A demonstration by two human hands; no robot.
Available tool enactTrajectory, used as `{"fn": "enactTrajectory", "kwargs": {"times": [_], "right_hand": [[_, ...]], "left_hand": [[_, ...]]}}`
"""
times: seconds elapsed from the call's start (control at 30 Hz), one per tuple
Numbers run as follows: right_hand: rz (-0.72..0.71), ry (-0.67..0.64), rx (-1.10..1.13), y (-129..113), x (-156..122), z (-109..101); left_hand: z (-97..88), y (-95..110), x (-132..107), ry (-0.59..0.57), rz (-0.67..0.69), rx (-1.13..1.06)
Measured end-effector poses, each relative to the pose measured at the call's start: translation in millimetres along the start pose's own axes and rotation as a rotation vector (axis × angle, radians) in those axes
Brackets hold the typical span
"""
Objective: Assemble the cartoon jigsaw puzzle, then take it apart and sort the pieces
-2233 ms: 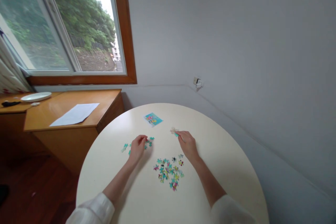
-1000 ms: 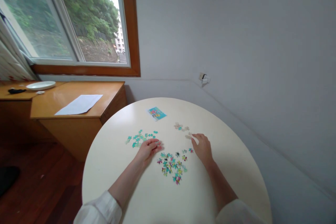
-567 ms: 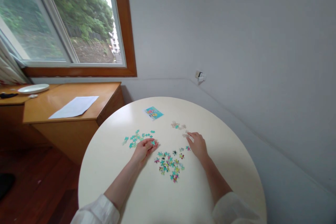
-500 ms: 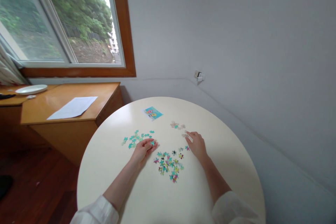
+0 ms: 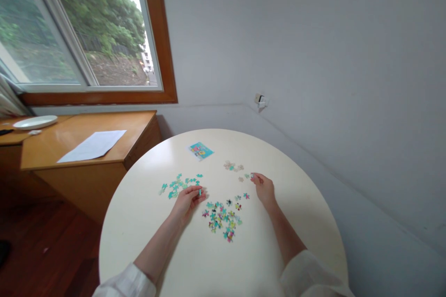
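Observation:
A teal puzzle piece point(image 5: 200, 192) is pinched between the fingers of my left hand point(image 5: 188, 200), just right of a spread of teal puzzle pieces point(image 5: 174, 184). My right hand point(image 5: 264, 189) is closed on a small puzzle piece point(image 5: 252, 175) at its fingertips, its picture too small to read. Left of those fingertips lie a greenish piece and a grey-backed piece point(image 5: 241, 179). Farther back is a group of mostly grey-backed pieces point(image 5: 229, 165). Between my forearms sits a pile of multicoloured puzzle pieces point(image 5: 223, 216), with a few strays along its upper right.
A small blue picture card point(image 5: 201, 151) lies toward the back of the round white table point(image 5: 216, 269). To the left, a wooden desk point(image 5: 83, 171) bears a sheet of paper point(image 5: 93, 145) and a white plate point(image 5: 35, 122). Behind are a wall with a socket and a window.
My right hand has lifted a piece from beside the grey-backed ones and moved slightly right. A greenish piece now shows there. The piece in my left hand has turned edge-on.

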State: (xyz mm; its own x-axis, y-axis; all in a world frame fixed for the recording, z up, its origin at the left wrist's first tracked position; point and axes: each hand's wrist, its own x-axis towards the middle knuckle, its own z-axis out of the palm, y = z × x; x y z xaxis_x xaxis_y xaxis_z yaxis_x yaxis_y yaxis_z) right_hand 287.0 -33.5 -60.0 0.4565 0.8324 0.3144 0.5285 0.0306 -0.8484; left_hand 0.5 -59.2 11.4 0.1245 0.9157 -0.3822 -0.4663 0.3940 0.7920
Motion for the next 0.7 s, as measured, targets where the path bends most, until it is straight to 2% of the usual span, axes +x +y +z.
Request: {"fn": "enactTrajectory", "kwargs": {"times": [0.17,0.37,0.53,0.7], "right_hand": [[0.028,0.021,0.111,5,2,4],[0.040,-0.005,0.170,-2,1,1],[0.015,-0.086,0.184,-15,-5,0],[-0.037,-0.225,0.178,-36,-20,10]], "left_hand": [[-0.8,-1,0,-0.014,0.019,-0.016],[-0.7,-2,0,0.005,0.028,0.012],[-2.9,-3,1,0.008,0.048,0.023],[-4.4,-4,2,-0.028,0.064,0.017]]}}
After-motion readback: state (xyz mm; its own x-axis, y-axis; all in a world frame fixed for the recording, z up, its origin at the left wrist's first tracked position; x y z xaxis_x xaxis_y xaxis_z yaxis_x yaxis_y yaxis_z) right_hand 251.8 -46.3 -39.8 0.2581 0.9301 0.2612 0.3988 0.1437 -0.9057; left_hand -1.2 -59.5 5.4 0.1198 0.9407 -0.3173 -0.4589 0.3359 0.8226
